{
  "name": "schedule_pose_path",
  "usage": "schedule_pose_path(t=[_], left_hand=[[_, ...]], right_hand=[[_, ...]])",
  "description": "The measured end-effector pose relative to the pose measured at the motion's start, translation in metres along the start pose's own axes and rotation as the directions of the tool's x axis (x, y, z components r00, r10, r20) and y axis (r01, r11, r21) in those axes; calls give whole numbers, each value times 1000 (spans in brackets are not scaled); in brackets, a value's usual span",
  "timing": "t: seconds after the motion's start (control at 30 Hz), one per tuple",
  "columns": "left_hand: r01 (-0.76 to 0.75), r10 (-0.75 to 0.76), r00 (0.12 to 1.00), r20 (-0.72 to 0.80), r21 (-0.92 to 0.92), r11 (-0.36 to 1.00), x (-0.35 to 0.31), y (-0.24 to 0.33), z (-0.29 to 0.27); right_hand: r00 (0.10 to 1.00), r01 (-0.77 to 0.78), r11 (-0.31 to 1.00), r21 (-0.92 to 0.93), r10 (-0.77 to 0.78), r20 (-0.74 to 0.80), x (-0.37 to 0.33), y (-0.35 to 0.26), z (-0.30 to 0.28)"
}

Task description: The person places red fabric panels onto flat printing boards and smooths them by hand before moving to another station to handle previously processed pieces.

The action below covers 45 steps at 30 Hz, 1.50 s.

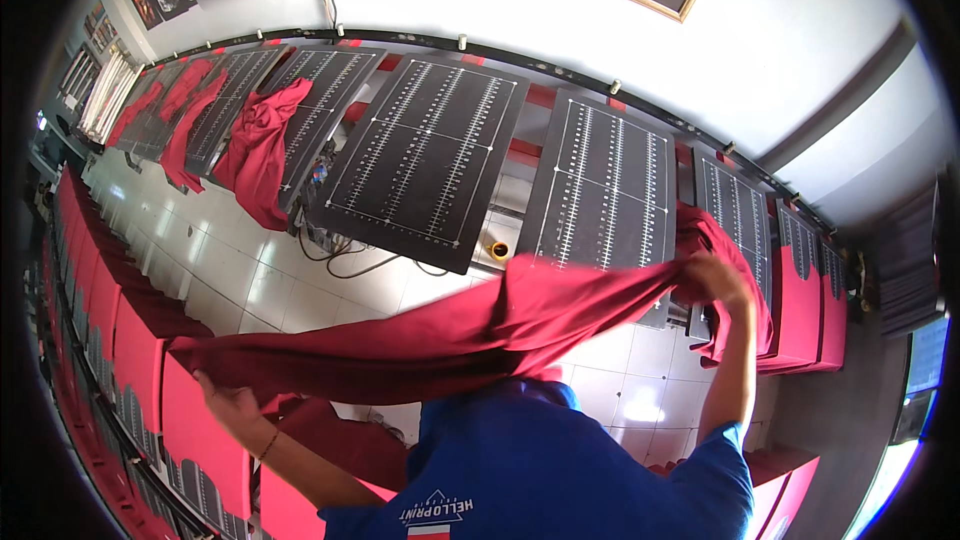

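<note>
A long dark red shirt (430,340) is stretched crosswise in front of my body, loose and folded along its length. At its left end my left hand (232,405) is closed at the hem, with the fingertips partly hidden by the fabric. My right hand (718,280) grips the other end, raised higher and further forward. Under the right end lies the near edge of a black board with white ruler marks (598,185). Beside my right hand, another crumpled red shirt (722,240) drapes over the neighbouring board.
A row of black marked boards (425,150) runs along the wall, several with bunched red shirts (262,145). More boards covered in red fabric (205,435) stand at my left and behind. A yellow tape roll (498,250) and loose cables (345,258) are between boards.
</note>
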<state>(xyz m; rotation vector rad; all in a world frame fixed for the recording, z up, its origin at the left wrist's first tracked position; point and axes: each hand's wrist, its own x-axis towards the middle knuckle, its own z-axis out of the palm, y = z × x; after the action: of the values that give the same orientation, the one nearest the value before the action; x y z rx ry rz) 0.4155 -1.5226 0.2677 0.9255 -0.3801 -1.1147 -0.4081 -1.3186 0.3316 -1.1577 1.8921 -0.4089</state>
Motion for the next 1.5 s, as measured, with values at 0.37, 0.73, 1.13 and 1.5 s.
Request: schedule_pose_path(t=[0.37,0.73,1.13,1.5], left_hand=[[389,-294,847,443,-141,910,-107,-82,147],[398,-280,839,466,-174,901,-147,-111,166],[351,-299,793,531,4,936,-140,-124,173],[248,-272,874,404,110,962,-131,-150,199]], right_hand=[[734,670,739,76,-643,-219,37,-267,158],[699,710,698,93,-683,-214,45,-364,350],[717,652,758,-3,-617,-324,60,-347,350],[745,667,667,332,-616,-257,97,-338,323]])
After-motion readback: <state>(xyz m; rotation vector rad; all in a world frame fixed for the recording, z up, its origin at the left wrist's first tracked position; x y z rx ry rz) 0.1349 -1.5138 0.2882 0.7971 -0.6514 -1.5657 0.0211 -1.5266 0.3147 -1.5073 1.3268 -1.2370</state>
